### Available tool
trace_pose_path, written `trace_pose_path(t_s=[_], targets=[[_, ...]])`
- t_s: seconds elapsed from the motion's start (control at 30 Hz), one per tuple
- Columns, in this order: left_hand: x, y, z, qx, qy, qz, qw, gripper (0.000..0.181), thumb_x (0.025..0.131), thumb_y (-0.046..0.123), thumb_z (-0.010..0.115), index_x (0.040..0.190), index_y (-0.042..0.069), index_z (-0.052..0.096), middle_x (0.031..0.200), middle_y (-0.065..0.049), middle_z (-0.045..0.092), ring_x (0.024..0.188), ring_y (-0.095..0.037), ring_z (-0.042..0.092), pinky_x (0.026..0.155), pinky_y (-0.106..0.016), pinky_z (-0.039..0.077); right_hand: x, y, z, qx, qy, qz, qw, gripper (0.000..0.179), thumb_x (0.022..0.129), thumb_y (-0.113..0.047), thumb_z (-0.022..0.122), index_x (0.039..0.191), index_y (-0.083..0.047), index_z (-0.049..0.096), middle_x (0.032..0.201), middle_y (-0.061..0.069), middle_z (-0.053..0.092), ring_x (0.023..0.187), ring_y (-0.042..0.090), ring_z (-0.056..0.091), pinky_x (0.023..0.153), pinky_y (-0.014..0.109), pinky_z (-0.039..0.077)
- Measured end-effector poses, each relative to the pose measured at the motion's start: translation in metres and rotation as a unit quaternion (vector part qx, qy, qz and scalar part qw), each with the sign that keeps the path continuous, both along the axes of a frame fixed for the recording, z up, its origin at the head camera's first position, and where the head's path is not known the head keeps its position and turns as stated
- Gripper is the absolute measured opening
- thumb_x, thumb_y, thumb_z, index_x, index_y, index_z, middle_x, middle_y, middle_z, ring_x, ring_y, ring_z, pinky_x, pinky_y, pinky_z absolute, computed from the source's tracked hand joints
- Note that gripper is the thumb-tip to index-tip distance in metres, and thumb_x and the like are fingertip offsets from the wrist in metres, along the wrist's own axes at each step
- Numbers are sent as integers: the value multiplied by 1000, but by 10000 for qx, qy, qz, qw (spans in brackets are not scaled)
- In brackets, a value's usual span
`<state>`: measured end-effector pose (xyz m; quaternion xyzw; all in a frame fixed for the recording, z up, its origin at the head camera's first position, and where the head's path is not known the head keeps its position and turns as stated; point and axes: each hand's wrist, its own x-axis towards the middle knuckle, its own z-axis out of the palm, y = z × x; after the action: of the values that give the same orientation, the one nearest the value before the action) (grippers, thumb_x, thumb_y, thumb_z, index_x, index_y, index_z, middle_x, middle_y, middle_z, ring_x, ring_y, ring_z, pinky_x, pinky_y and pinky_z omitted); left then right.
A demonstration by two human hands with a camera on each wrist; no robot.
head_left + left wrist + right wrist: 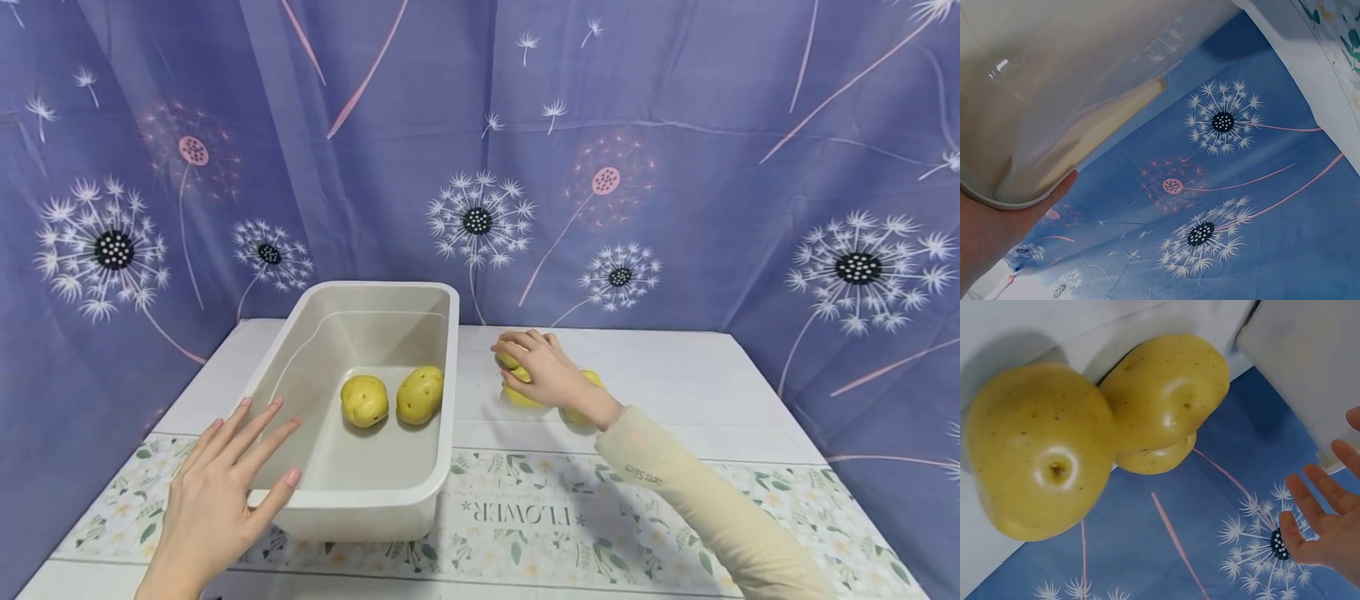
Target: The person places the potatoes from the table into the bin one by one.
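My left hand (221,492), fingers spread, lies over the near left rim of a pale grey plastic bin (360,499). In the left wrist view its thumb (1063,190) shows at the edge of the bin (1041,81). One yellow potato (365,401) lies inside, with another potato (420,395) along the right wall. Right of the bin, my right hand (551,371) reaches over a far potato (509,358) and a nearer potato (517,395). Under its wrist is a third potato (587,408). The right wrist view shows these fingers (1319,500) extended, apart from the potatoes.
A white table (675,375) carries a flower-print strip (517,533) along its front part. Behind it and at both sides hangs a blue-purple curtain (390,200) with dandelion prints. The bin's tall walls stand between the two hands.
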<state>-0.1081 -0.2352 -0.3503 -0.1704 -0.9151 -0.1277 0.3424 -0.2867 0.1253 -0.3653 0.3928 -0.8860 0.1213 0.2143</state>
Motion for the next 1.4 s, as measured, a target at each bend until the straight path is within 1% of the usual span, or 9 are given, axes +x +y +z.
trace_pose_path(t_s=[0.4,0.63,0.83,1.0,1.13,1.4], targets=[[1,-1,-3,33,56,-10,10000,44,81,46,54,119,23,58,131,-6,51,134,-21,30,115,-28,10,-1,8,-5,146,-114,-124,9998,37,79,-21,62,115,-11,59,118,10,58,99,25,53,77,42,39],[1,-1,-3,31,44,12,10000,45,80,45,55,119,23,58,131,-6,51,134,-20,29,115,-29,11,-5,13,-9,154,-220,-204,9994,37,79,-22,62,114,-11,59,118,13,58,101,26,53,78,43,39],[1,-1,-3,41,52,1,10000,44,81,45,55,119,23,58,131,-6,51,134,-19,29,115,-28,10,-8,18,-13,226,-300,-279,9989,37,80,-22,61,114,-10,59,121,14,56,103,27,52,78,44,40],[0,0,-2,17,43,-5,10000,44,81,45,54,119,22,58,131,-6,51,134,-21,30,115,-28,10,-9,21,-15,345,-382,-417,9978,37,81,-27,59,115,-12,58,125,13,54,105,27,51,79,43,39],[0,-1,-1,-4,44,4,10000,44,82,46,53,119,22,58,130,-6,51,134,-20,29,115,-28,10,-10,21,-16,417,-515,-477,9967,40,79,-29,60,116,-13,57,125,14,53,105,28,51,79,45,40],[0,-1,-2,19,67,-10,10000,44,82,46,53,118,21,59,130,-6,52,134,-20,29,115,-27,10,-12,18,-22,567,-552,-596,9951,42,78,-31,63,115,-12,57,118,15,55,101,29,50,77,45,40]])
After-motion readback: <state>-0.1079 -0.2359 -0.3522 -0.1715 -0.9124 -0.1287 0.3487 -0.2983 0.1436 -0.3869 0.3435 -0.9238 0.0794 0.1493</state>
